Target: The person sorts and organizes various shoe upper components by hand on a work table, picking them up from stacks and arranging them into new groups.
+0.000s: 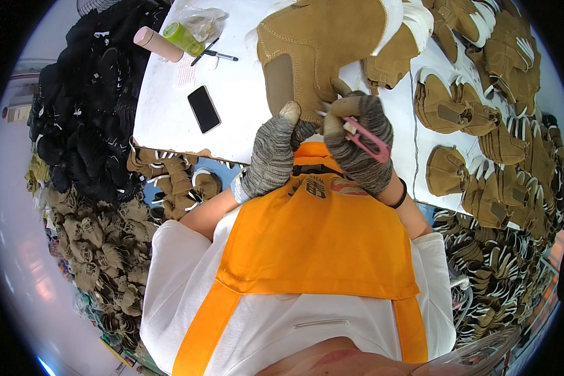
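Note:
A tan suede boot upper (310, 59) with stitched seams, a grey-brown panel and white lining at its top lies at the front of the white table. My left hand (271, 150), in a grey knitted glove, pinches its near left edge, thumb on top and fingers underneath. My right hand (361, 138), in a matching glove, is closed round a pair of thread snips with a pink handle (373, 143). The tips of the snips point left, close to the near edge of the upper. Whether the blades touch it I cannot tell.
A phone (204, 109), pens (222, 56), a pink bottle (158, 44) and a green cup (183, 39) sit left on the table (163, 119). Stacked tan uppers (442, 103) stand at right. Black pieces (84, 106) pile up left; brown piles (100, 250) lie below them.

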The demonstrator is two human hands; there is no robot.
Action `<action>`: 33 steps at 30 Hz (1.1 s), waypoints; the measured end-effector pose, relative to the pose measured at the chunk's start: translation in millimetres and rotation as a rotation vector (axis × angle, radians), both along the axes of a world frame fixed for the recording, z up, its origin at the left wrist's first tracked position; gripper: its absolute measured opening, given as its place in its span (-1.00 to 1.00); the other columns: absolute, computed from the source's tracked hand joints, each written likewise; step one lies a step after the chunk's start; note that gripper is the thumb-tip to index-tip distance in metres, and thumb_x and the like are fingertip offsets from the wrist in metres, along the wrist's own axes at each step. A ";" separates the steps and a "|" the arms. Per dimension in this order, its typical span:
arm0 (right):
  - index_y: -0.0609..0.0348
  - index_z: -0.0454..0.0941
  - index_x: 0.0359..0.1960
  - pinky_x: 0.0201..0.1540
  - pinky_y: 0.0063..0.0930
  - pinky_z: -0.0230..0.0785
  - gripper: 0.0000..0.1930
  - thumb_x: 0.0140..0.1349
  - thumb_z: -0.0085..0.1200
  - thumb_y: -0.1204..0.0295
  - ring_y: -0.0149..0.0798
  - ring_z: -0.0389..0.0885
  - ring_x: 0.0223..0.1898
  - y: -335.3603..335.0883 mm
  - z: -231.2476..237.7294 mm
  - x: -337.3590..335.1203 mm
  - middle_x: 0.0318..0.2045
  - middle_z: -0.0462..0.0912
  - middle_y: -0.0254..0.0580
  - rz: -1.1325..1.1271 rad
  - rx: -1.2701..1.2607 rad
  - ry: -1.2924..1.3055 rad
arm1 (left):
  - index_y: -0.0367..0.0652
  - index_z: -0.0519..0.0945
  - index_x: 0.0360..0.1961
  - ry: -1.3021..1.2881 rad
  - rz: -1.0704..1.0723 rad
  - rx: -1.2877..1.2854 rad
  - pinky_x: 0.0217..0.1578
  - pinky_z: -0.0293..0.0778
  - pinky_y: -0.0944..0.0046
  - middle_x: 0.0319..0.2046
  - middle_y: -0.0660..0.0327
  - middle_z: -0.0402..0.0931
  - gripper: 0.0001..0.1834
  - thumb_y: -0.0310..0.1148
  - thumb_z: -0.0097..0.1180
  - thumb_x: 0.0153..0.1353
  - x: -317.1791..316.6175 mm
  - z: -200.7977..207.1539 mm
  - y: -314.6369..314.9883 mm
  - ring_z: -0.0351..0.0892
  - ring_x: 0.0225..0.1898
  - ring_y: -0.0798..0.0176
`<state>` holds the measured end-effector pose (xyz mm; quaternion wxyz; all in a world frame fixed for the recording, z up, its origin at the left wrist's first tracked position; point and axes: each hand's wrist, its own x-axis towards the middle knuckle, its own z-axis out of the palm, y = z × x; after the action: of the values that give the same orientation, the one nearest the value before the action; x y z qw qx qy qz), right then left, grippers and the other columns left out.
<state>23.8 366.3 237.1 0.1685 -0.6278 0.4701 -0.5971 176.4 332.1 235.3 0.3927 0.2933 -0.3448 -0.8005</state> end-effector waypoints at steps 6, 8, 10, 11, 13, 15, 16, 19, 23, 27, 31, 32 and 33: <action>0.20 0.49 -0.24 0.11 -0.19 0.40 -0.78 0.06 0.21 0.54 -0.05 0.63 -0.17 1.6 7.6 5.0 -0.41 0.59 -0.15 -0.010 0.028 -0.026 | -0.39 0.36 0.13 -0.004 -0.044 0.004 0.06 0.48 0.24 -0.02 0.03 0.51 -0.33 0.05 0.00 0.30 5.9 0.7 -2.4 0.54 0.02 0.20; 0.20 0.50 -0.25 0.12 -0.19 0.39 -0.79 0.06 0.21 0.54 -0.05 0.63 -0.16 -1.5 3.4 4.6 -0.41 0.59 -0.16 0.001 0.002 0.082 | -0.33 0.37 0.14 0.037 -0.013 0.026 0.09 0.44 0.24 0.00 0.07 0.49 -0.39 -0.01 0.01 0.29 3.9 3.5 0.3 0.53 0.02 0.22; 0.20 0.52 -0.29 0.12 -0.21 0.39 -0.81 0.06 0.22 0.51 -0.05 0.63 -0.16 0.3 -0.8 5.4 -0.40 0.60 -0.16 -0.037 0.017 -0.003 | -0.30 0.37 0.14 0.020 0.021 0.055 0.09 0.42 0.24 0.02 0.09 0.49 -0.41 -0.03 0.02 0.28 3.8 4.1 1.7 0.52 0.03 0.23; 0.20 0.53 -0.29 0.11 -0.22 0.39 -0.82 0.06 0.23 0.50 -0.05 0.63 -0.15 1.2 -1.3 5.1 -0.39 0.61 -0.16 -0.053 0.033 -0.070 | -0.30 0.38 0.14 -0.018 0.039 0.076 0.09 0.42 0.25 0.02 0.09 0.49 -0.41 -0.03 0.01 0.28 4.6 2.5 2.2 0.52 0.03 0.23; 0.20 0.53 -0.29 0.08 -0.23 0.41 -0.82 0.06 0.23 0.50 -0.05 0.62 -0.11 3.4 0.7 6.7 -0.37 0.61 -0.15 -0.027 0.078 -0.121 | -0.33 0.38 0.13 -0.078 0.031 0.085 0.08 0.44 0.24 0.01 0.06 0.49 -0.39 0.00 0.00 0.29 8.6 -3.2 1.2 0.52 0.03 0.22; 0.21 0.52 -0.29 0.05 -0.24 0.43 -0.82 0.06 0.23 0.51 -0.05 0.61 -0.07 1.7 2.3 7.5 -0.35 0.60 -0.13 0.021 0.079 -0.020 | -0.37 0.38 0.10 -0.127 -0.027 0.061 0.07 0.48 0.22 -0.03 0.02 0.50 -0.36 0.05 -0.03 0.31 15.2 -9.8 -3.0 0.54 0.01 0.20; 0.21 0.52 -0.29 0.04 -0.23 0.43 -0.82 0.06 0.23 0.51 -0.05 0.61 -0.06 0.4 2.2 7.3 -0.35 0.60 -0.12 0.027 0.052 0.065 | -0.37 0.38 0.11 -0.072 -0.019 0.034 0.08 0.47 0.22 -0.02 0.02 0.50 -0.36 0.04 -0.03 0.31 13.2 -10.2 -2.0 0.54 0.02 0.21; 0.19 0.51 -0.30 0.07 -0.19 0.41 -0.82 0.05 0.22 0.52 -0.05 0.63 -0.14 2.7 -3.5 6.1 -0.39 0.60 -0.15 -0.006 0.062 -0.104 | -0.37 0.37 0.12 0.030 -0.003 -0.017 0.10 0.46 0.22 -0.01 0.02 0.49 -0.36 0.04 -0.04 0.32 6.2 -4.3 1.2 0.53 0.03 0.21; 0.17 0.49 -0.32 0.14 -0.16 0.37 -0.84 0.06 0.19 0.55 -0.13 0.63 -0.34 0.6 9.5 9.2 -0.46 0.57 -0.17 0.033 0.017 0.024 | -0.37 0.36 0.13 -0.014 -0.033 -0.009 0.11 0.46 0.22 0.00 0.02 0.48 -0.36 0.03 -0.06 0.33 13.0 -3.3 1.1 0.52 0.04 0.20; 0.16 0.46 -0.34 0.11 -0.18 0.40 -0.86 0.07 0.14 0.60 -0.12 0.61 -0.33 4.0 10.8 5.4 -0.50 0.54 -0.19 -0.057 0.026 -0.040 | -0.37 0.36 0.14 0.061 0.020 -0.002 0.08 0.47 0.24 0.00 0.02 0.49 -0.38 0.02 -0.08 0.34 8.9 -5.3 1.7 0.53 0.02 0.21; 0.12 0.57 -0.21 0.17 -0.21 0.30 -0.77 0.09 0.23 0.40 -0.12 0.60 -0.27 -4.9 18.9 4.9 -0.37 0.59 -0.22 -0.018 -0.051 0.102 | -0.37 0.36 0.13 -0.049 0.020 0.032 0.05 0.48 0.26 0.01 0.03 0.48 -0.40 0.00 -0.08 0.35 15.2 -2.5 3.3 0.53 0.01 0.21; 0.10 0.59 -0.17 0.19 -0.20 0.27 -0.73 0.09 0.24 0.34 -0.13 0.60 -0.26 -11.0 27.3 3.0 -0.34 0.61 -0.23 0.007 -0.112 0.246 | -0.37 0.36 0.13 -0.030 0.028 0.043 0.06 0.47 0.25 0.01 0.04 0.48 -0.41 -0.02 -0.09 0.36 16.2 -7.6 3.2 0.53 0.01 0.21; 0.02 0.61 -0.09 0.24 -0.18 0.19 -0.66 0.11 0.21 0.23 -0.16 0.60 -0.23 -15.1 30.0 0.0 -0.31 0.63 -0.29 0.032 -0.085 0.402 | -0.36 0.37 0.13 -0.011 0.036 0.055 0.06 0.47 0.24 0.01 0.04 0.48 -0.42 -0.03 -0.10 0.36 17.0 -10.0 3.0 0.53 0.02 0.20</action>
<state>23.7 351.2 267.1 0.0539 -0.7484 0.4585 -0.4763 193.4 335.1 225.3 0.3969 0.3145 -0.3193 -0.8010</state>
